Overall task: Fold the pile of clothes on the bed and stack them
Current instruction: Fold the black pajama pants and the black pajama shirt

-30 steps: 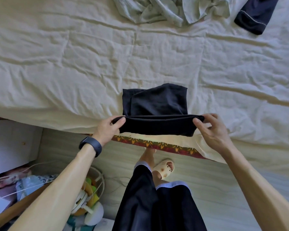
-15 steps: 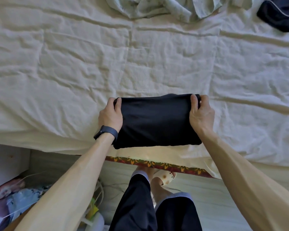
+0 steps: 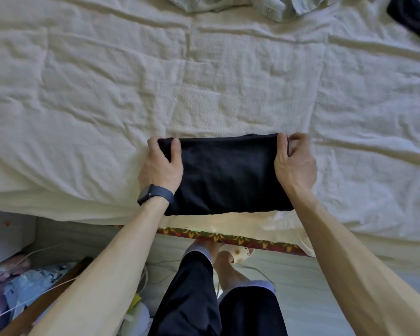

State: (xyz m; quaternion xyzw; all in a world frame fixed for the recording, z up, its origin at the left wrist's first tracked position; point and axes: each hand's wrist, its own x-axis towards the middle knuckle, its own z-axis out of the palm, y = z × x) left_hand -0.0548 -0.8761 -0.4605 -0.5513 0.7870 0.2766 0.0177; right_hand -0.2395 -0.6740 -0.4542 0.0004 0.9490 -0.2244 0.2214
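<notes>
**Black garment [image 3: 228, 175] folded, gripped at both far corners**

It lies as a flat rectangle on the bed [image 3: 107, 105], close to the near edge. The left hand [image 3: 160, 166] pinches the far left corner, thumb on top and fingers curled round the edge. The right hand [image 3: 295, 163] lays its thumb on the far right corner. Its curled fingers seem to pinch the edge, though the fold hides the contact.

Creased cream sheet [image 3: 107, 93] covers the bed [image 3: 361, 122]; patterned band [image 3: 228, 237] under its near edge, pale floor [image 3: 320, 292] below, clutter [image 3: 27, 284] at left.
</notes>
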